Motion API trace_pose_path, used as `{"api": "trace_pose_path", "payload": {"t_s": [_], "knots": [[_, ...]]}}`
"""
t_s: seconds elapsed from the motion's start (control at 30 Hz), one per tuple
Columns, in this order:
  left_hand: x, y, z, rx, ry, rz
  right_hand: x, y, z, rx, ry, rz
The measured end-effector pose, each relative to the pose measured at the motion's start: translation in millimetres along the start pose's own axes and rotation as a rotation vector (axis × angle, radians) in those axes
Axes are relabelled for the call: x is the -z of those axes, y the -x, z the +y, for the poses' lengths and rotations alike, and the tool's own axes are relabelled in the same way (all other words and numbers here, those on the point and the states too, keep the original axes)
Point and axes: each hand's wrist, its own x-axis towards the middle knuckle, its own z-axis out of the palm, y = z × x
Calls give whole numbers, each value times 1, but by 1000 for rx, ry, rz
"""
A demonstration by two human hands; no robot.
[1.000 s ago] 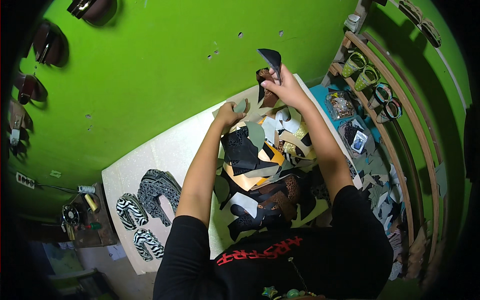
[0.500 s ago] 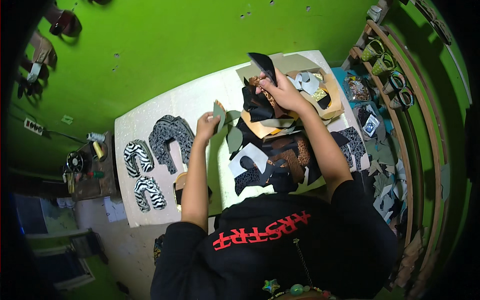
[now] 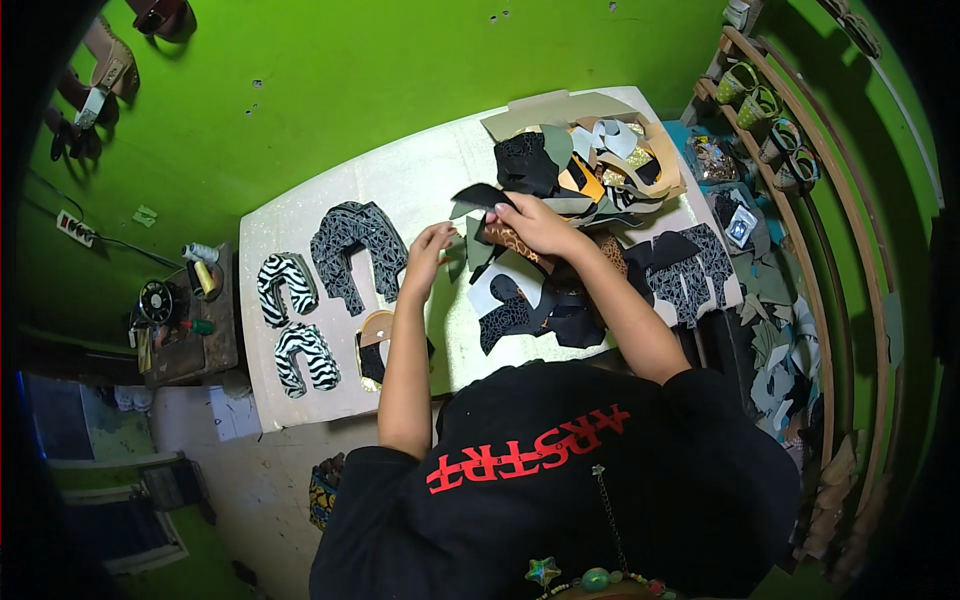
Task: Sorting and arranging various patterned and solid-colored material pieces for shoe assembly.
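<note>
My right hand point(image 3: 535, 225) is closed on a bunch of cut shoe-material pieces. A pointed black piece point(image 3: 475, 198) sticks out past its fingertips, and a brown leopard-print piece point(image 3: 515, 245) hangs below the fingers. To its left, my left hand point(image 3: 430, 255) is over the table with its fingers apart and nothing visible in them. Its fingertips are close to a grey-green piece point(image 3: 457, 256); whether they touch cannot be told. Below my right hand lie a white piece point(image 3: 510, 284) and black patterned pieces point(image 3: 503, 322), partly hidden by my forearm.
On the white table point(image 3: 330, 180), zebra-print curved stacks point(image 3: 288, 290) and a grey-black patterned stack point(image 3: 352, 240) lie at left. A mixed heap of pieces point(image 3: 620, 165) lies at the far right. A wooden rack point(image 3: 800, 230) with sandals stands beyond the table's right side.
My right hand has come down and left from the heap with its pieces. The grey-green piece my left hand held has left its fingers. The view has shifted slightly.
</note>
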Motion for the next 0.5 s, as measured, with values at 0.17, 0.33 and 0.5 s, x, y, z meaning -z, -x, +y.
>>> {"api": "trace_pose_path", "payload": {"t_s": [0.17,0.33,0.5], "knots": [[-12,31,8,-52,24,-343,-26,15,15,-61,-142,-31],[-23,49,0,-191,-230,-388,-37,25,2,-136,-153,-62],[-12,60,-6,-70,-124,-432,-38,24,12,-106,-130,30]]}}
